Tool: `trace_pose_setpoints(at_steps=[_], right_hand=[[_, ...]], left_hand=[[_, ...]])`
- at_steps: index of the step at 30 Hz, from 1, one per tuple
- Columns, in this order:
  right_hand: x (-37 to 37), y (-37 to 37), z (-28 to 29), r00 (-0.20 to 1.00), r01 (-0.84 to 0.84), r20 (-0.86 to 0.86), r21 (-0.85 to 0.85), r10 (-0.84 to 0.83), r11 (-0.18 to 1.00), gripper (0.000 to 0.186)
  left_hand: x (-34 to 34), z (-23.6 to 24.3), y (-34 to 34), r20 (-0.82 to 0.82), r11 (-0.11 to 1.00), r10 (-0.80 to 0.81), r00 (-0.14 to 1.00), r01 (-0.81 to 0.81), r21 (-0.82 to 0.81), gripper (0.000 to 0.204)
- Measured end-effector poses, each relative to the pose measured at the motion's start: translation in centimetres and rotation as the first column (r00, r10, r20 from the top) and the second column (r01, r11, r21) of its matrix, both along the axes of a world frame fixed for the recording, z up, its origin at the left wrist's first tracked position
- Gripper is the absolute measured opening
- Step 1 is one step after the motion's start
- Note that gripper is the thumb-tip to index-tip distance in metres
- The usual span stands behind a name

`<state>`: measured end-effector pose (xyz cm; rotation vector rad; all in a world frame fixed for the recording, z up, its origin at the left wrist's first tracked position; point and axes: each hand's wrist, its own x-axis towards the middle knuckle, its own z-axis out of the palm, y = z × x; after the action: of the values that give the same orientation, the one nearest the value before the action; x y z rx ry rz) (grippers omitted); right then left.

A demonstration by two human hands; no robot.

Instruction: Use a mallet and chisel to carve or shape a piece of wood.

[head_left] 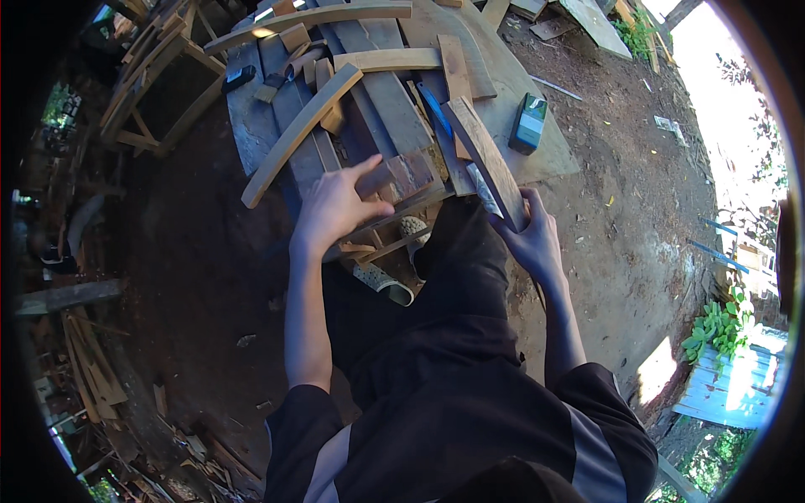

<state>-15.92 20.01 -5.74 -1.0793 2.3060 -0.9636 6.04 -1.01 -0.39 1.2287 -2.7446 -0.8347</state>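
My right hand (534, 236) grips the lower end of a slightly curved wooden piece (485, 152), which slants up and left over the bench's right side. My left hand (340, 203) is by the near edge of the wooden workbench (381, 96), thumb and forefinger spread apart. Beside its fingertips is a rough-faced wooden block (411, 174); whether they touch it I cannot tell. Another curved wooden strip (302, 134) lies diagonally beyond my left hand. Farther off, a short curved piece (390, 59) and a long one (310, 25) rest across the bench.
A dark green-and-blue box (529, 123) stands at the bench's right. A brush (268, 88) and a dark object (238, 78) lie at the left. Below the near edge are a pale tube (390, 287) and wood scraps. A wooden frame (159, 96) stands far left.
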Motion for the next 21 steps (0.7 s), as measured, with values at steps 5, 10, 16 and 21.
trace_pose_setpoints(at_steps=[5,10,16,21], right_hand=[[0.4,0.0,-0.5,0.999,0.01,0.047,-0.007,-0.01,1.0,0.052],[0.4,-0.3,-0.4,0.995,0.009,0.099,-0.002,-0.008,1.0,0.052],[1.0,-1.2,-0.8,0.992,-0.027,0.121,-0.076,0.036,0.997,0.059],[2.1,-2.4,0.7,0.986,-0.084,0.14,-0.078,0.095,0.993,0.059]], left_hand=[[1.0,-1.8,0.6,0.018,0.998,0.025,1.0,-0.024,-0.061,0.083],[0.1,-1.1,1.7,-0.08,0.986,0.112,0.99,-0.12,-0.115,0.073],[-0.9,-0.6,4.8,-0.167,0.957,0.221,0.961,-0.247,-0.154,0.063],[0.4,-1.4,4.9,-0.279,0.916,0.288,0.916,-0.349,-0.197,0.057]])
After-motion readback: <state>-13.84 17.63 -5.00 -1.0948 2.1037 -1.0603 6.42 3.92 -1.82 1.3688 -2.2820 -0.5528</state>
